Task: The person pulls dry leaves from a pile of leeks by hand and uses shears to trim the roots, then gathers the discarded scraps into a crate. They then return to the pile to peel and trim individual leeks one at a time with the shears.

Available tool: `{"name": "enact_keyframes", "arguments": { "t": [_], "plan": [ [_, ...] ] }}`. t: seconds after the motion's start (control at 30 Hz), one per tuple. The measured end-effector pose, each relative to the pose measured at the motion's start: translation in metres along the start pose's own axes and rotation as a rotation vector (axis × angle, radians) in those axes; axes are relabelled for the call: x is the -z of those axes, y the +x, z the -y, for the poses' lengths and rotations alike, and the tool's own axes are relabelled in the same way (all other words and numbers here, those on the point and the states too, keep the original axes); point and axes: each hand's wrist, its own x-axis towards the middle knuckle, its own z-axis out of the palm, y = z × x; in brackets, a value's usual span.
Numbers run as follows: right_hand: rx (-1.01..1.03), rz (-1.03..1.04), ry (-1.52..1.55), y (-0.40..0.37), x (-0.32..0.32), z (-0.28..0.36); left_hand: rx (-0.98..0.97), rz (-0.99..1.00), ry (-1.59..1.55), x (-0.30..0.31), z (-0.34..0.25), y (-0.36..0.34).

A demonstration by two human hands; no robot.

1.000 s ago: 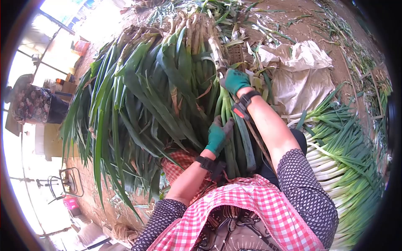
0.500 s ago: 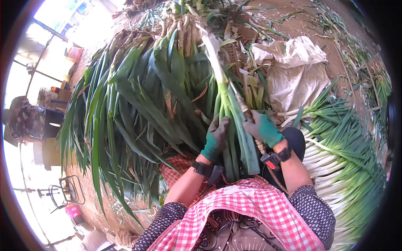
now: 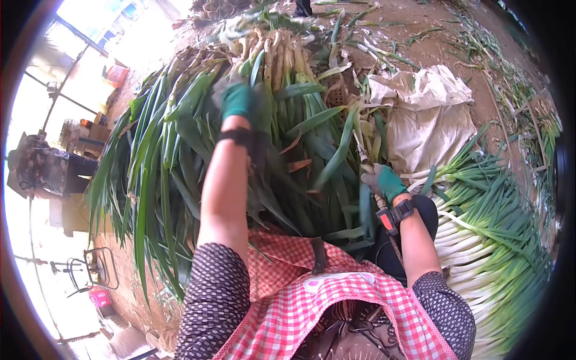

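Note:
My left hand (image 3: 233, 99), in a green and grey glove, is stretched over a heap of untrimmed leeks (image 3: 204, 141). Motion blurs its fingers at the upper leaves near the stalk ends. On the right, my right hand (image 3: 384, 182), gloved the same way, is closed around a thin wand (image 3: 362, 150) with a hose running back past the wrist. The wand's tip points away from me, over the heap's right side. A cut piece of green leaf (image 3: 318, 255) lies on my red checked apron (image 3: 348, 288).
A pile of peeled leeks (image 3: 480, 240) with white stems lies to the right. Beyond it sits a crumpled pale sack (image 3: 429, 114). Leaf scraps litter the dirt floor (image 3: 414, 27). Another person (image 3: 39, 168) stands at the far left, near a metal-framed chair (image 3: 99, 270).
The leek that was between my hands is out of them. My left hand has swung forward and left over the heap. My right hand keeps the wand, slightly shifted.

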Motion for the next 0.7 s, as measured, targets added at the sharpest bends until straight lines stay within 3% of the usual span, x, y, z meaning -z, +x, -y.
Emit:
{"name": "enact_keyframes", "arguments": {
  "t": [0.03,0.07,0.17,0.3,0.37,0.43,0.57,0.63,0.7],
  "plan": [
    [0.002,0.008,0.037,-0.003,0.003,0.004,0.092,0.202,-0.108,-0.033,0.036,0.005],
    [0.003,-0.05,-0.017,-0.009,0.007,0.012,0.284,0.482,-0.259,-0.028,0.051,0.002],
    [-0.006,0.0,0.048,-0.009,0.013,0.023,0.212,0.577,-0.095,-0.003,0.039,0.007],
    [0.005,0.049,0.048,-0.001,0.006,0.029,0.088,0.443,-0.185,0.018,0.01,-0.019],
    [0.035,0.022,0.023,0.001,0.004,0.033,-0.055,0.443,-0.143,0.057,-0.008,-0.052],
    [0.043,0.043,0.073,0.004,0.002,0.039,-0.066,0.489,-0.109,0.099,-0.024,-0.088],
    [0.052,0.033,0.077,0.015,-0.002,0.047,-0.234,0.567,-0.311,0.15,-0.003,-0.101],
    [0.076,0.03,0.094,0.022,-0.008,0.046,-0.035,0.852,-0.393,0.144,0.019,-0.058],
    [0.094,0.02,0.107,0.023,-0.011,0.048,0.15,0.631,-0.795,0.114,0.044,-0.027]
  ]
}}
